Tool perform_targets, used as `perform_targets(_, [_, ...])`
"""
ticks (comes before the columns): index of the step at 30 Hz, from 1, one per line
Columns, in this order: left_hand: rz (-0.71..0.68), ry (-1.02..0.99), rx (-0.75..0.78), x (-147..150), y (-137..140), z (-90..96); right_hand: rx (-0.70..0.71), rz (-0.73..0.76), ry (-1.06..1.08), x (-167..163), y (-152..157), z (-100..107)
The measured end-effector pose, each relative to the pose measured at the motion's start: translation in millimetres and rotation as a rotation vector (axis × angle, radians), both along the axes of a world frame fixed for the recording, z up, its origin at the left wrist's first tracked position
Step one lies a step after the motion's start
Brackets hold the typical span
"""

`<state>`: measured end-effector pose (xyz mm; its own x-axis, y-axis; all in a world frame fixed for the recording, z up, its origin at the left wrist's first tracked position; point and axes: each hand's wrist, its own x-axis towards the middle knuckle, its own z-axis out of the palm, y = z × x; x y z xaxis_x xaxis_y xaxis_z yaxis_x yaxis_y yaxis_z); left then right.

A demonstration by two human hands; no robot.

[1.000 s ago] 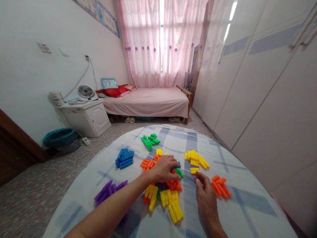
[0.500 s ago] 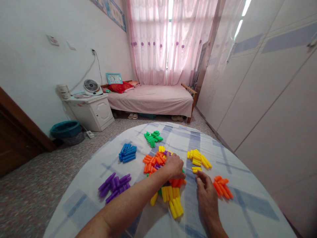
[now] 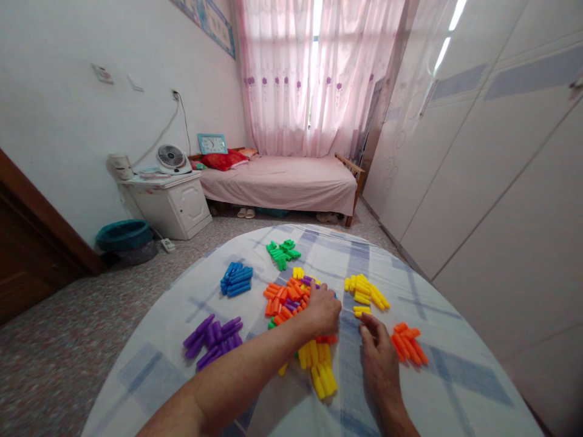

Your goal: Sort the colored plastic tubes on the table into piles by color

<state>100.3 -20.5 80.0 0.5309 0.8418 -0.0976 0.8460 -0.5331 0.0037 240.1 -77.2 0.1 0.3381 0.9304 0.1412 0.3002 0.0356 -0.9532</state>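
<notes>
My left hand [image 3: 325, 309] reaches palm down over a mixed pile of plastic peg-like pieces [image 3: 286, 297] in orange, yellow, purple and green. Its fingers look spread and bent; their tips are partly hidden. A bit of blue shows beside its thumb side. My right hand [image 3: 378, 346] rests half curled on the table, thumb and fingers apart. Its fingertips are close to two small yellow pieces [image 3: 362, 311]; whether they touch is unclear. Just right of that hand lies a group of orange pieces [image 3: 410, 345]. Beyond it sits a larger yellow group [image 3: 365, 288].
Separate groups of green [image 3: 283, 253], blue [image 3: 236, 280] and purple pieces [image 3: 213, 340] lie on the checked tablecloth [image 3: 455, 388]. My left forearm passes in front of the purple ones. Behind are a bed [image 3: 291, 182], a white cabinet [image 3: 182, 206] with a fan, and a bin [image 3: 125, 237].
My left hand has shifted slightly right over the pile, and a bit of blue now shows by it. The right hand has barely moved. The camera view has turned a little.
</notes>
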Motion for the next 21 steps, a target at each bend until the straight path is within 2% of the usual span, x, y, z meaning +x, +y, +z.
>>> perform_targets(3, [-0.002,-0.065,0.039,-5,-2,-4.3,0.003,0.005,-0.018,1,1,-1])
perform_targets(6, [0.007,-0.216,0.107,-15,2,-5.0,0.016,0.016,-0.015,1,2,-4])
perform_targets(10, [0.198,-0.518,0.111,-39,22,2.1,0.020,0.021,-0.021,1,2,-8])
perform_targets(12, [0.299,-0.602,0.113,-56,37,6.6,0.012,0.016,-0.037,1,1,-8])
perform_targets(18, [0.540,-0.629,0.241,-108,90,14.4,-0.008,0.001,-0.055,-3,-3,-2])
perform_targets(21, [0.608,-0.620,0.278,-121,108,20.9,0.018,0.019,-0.102,-3,-4,0])
